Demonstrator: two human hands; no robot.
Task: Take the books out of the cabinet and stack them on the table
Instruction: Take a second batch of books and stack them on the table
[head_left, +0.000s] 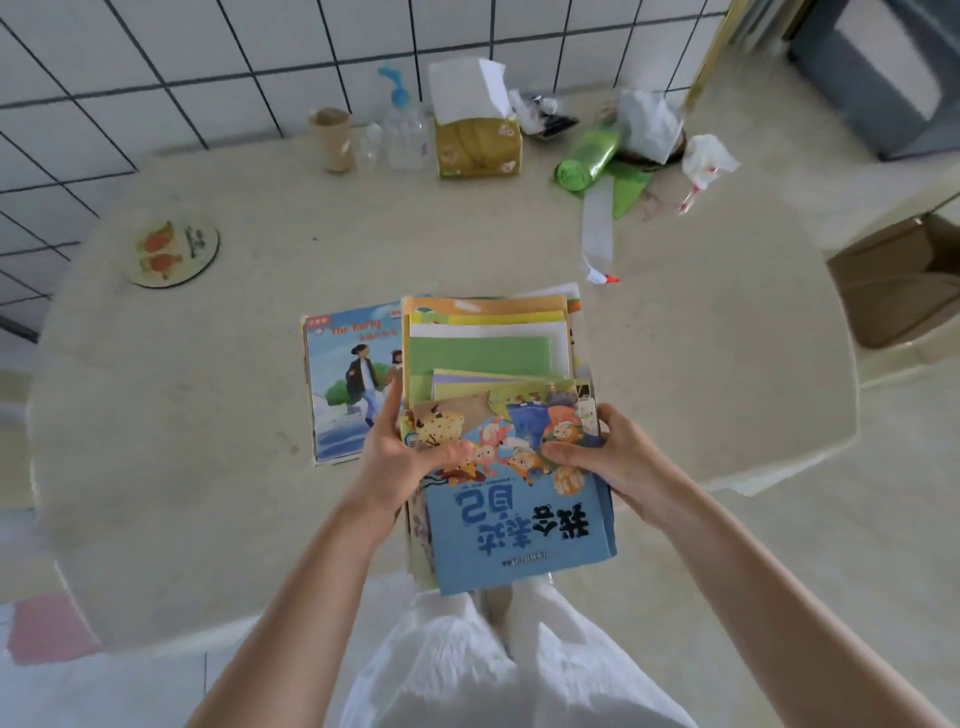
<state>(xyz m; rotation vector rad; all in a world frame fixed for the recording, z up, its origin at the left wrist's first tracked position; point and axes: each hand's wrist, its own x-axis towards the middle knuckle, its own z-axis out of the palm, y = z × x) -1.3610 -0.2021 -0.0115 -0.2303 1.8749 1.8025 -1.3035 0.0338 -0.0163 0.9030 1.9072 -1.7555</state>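
The pale round table (208, 415) fills most of the view, and on it, slightly right of centre toward the near edge, lies the stack of books (488, 338), their edges fanned unevenly toward the far side. A single book with "The Party" on its cover (343, 384) lies flat just left of the stack and partly under it. Nearest of all, a bundle topped by a blue picture book (519, 525) hangs over the table's near edge, its far end resting on or just above the stack. The left hand (400, 457) holds the bundle's left side, thumb curled onto the cover and fingers stretched up along the edge; the right hand (618, 457) grips the right side, thumb on top and fingers wrapped under. The cabinet is not in view. The step in hand looks like setting this bundle down, and doing it well means sliding it farther onto the stack until no part overhangs the near edge, squaring the sides with both palms, then easing the fingers out from below. Far across the table stand a tissue box (478, 140), a pump bottle (402, 130) and a cup (332, 137), all well apart from the work.
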